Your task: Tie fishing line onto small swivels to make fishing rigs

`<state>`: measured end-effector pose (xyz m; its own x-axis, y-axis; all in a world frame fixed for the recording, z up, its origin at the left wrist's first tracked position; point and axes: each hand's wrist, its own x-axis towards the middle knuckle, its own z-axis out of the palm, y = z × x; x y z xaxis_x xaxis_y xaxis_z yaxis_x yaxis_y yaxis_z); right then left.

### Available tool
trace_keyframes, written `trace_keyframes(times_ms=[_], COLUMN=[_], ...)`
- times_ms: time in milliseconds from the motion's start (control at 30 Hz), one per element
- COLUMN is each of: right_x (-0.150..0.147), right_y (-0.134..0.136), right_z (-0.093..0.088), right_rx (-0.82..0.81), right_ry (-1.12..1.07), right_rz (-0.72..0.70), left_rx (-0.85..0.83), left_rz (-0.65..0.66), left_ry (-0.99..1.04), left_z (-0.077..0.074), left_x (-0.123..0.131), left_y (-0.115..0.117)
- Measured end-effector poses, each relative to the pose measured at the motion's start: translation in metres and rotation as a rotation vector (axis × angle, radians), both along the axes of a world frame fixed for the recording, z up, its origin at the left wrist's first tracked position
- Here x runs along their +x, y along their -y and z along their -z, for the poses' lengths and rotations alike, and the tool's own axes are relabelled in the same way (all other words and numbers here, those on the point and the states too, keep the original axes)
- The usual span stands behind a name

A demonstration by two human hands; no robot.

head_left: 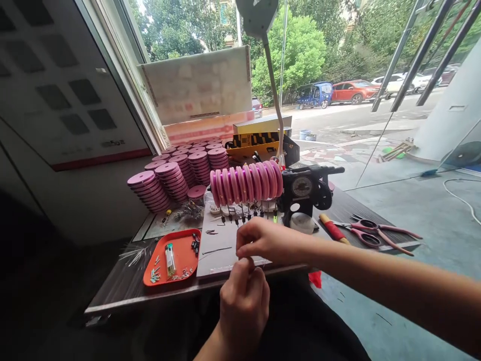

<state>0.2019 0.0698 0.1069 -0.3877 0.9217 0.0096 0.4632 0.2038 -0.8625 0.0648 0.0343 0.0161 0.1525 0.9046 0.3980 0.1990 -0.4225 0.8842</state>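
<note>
Close together in front of my body, at the table's front edge, are my two hands. My right hand (261,238) reaches in from the right with its fingertips pinched. Just below it my left hand (243,296) is closed, thumb and finger pressed together. Whatever lies between the fingers is too small or hidden to name. Behind the hands a row of pink spools (246,183) sits on the shaft of a black hand-cranked winder (306,190) with a dial. Small black pieces (243,218) hang under the spools. A pale board (218,260) lies beneath, with a thin dark strand (217,250) on it.
An orange tray (150,273) at left holds a small tube (170,259), black bits and metal pieces. Stacks of pink discs (173,180) stand behind. Scissors (366,233), pliers (391,235) and a red-wrapped stick (333,229) lie at right. A lamp arm (276,95) rises behind the winder.
</note>
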Motion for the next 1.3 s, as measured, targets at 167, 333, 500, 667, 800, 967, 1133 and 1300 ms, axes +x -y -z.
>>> trace_keyframes(times_ms=[167,333,500,667,800,967,1133,1300], right_x=[0.007,0.024,0.015,0.004,-0.006,-0.011,0.010,0.013], right_y=[0.018,0.064,0.071,0.063,0.024,-0.005,0.036,0.061], right_z=[0.006,0.042,0.065,0.041,0.011,0.004,0.025,0.055], right_rx=[0.122,1.109,1.287,0.836,0.219,0.121,0.795,1.350], right_ry=[0.094,0.509,0.671,0.302,-0.080,-0.063,0.302,0.688], right_rz=[0.013,-0.052,-0.172,-0.196,0.018,-0.050,-0.013,-0.185], left_rx=[-0.259,-1.001,-1.036,-0.569,0.552,0.800,-0.461,-0.807], left_rz=[0.197,0.322,0.343,0.213,-0.118,-0.012,0.258,0.339], left_ry=[0.053,0.370,0.346,0.184,-0.333,-0.479,0.109,0.225], left_z=[-0.018,-0.028,-0.027,-0.017,-0.004,-0.012,-0.030,-0.028], left_x=[-0.002,0.001,0.004,-0.001,-0.007,-0.009,-0.006,-0.002], left_y=[-0.005,-0.016,-0.016,-0.010,-0.011,-0.013,-0.019,-0.024])
